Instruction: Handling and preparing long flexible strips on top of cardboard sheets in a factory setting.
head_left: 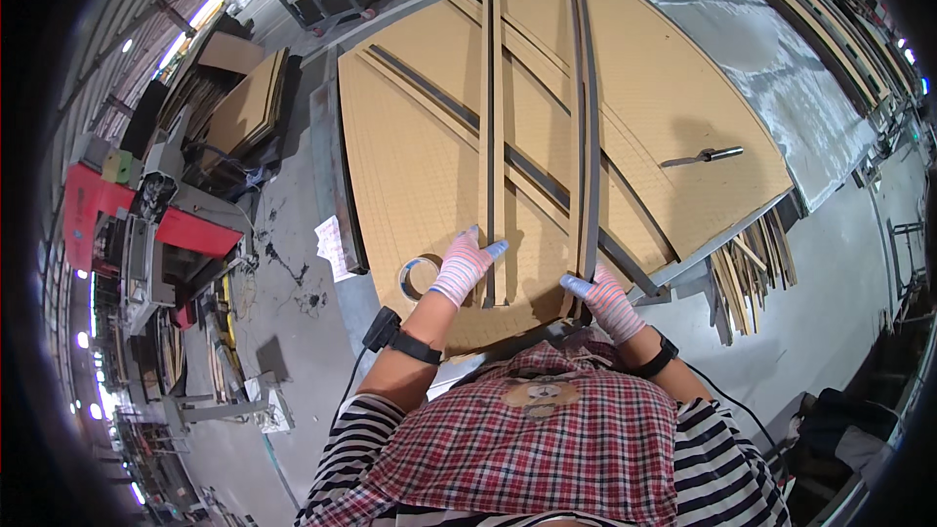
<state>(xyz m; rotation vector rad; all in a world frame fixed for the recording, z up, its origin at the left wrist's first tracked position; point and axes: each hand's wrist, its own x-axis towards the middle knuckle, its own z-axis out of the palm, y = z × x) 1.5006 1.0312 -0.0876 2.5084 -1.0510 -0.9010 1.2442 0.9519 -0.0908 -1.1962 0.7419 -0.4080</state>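
Both my hands wear striped gloves with bluish fingertips. My left hand (466,265) lies with thumb and fingers apart beside a long narrow strip (491,146) with a dark edge, the thumb reaching onto its near end. My right hand (607,303) is closed around the near end of a pair of long, slightly bowed dark-edged strips (589,137); its thumb shows on top and some fingers are hidden. Under these strips, another dark-edged strip (532,174) lies diagonally across a large cardboard sheet (410,156). A roll of tape (420,276) sits left of my left hand.
A dark-bladed tool with a metallic handle (717,154) lies on the sheet at right. Bundled thin strips (747,268) stick out below the table's right side. A red and grey machine (156,220) stands at left, near stacked boards (249,102). A paper sheet (333,247) hangs at the table's left edge.
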